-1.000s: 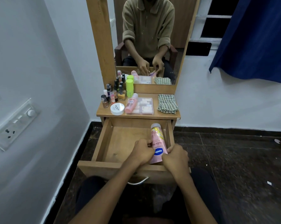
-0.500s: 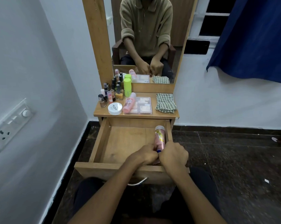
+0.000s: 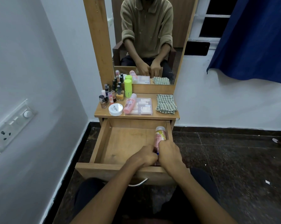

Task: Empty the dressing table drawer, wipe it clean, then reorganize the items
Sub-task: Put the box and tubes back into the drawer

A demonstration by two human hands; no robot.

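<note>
The wooden drawer is pulled out, its floor bare apart from one pink lotion tube lying along the right wall, cap pointing away. My left hand and my right hand both grip the tube's near end, fingers curled over it. On the table top stand several small nail polish bottles, a green bottle, a white round tin, a pink bottle on a clear plastic box, and a folded striped cloth.
A mirror rises behind the table top. A white wall with a switch panel is close on the left. Dark tiled floor spreads right, under a blue curtain. The drawer's metal handle is just above my knees.
The pink tube has gone from raised and tilted, label up, down against the drawer's right wall. Both hands stayed on its near end and sank with it.
</note>
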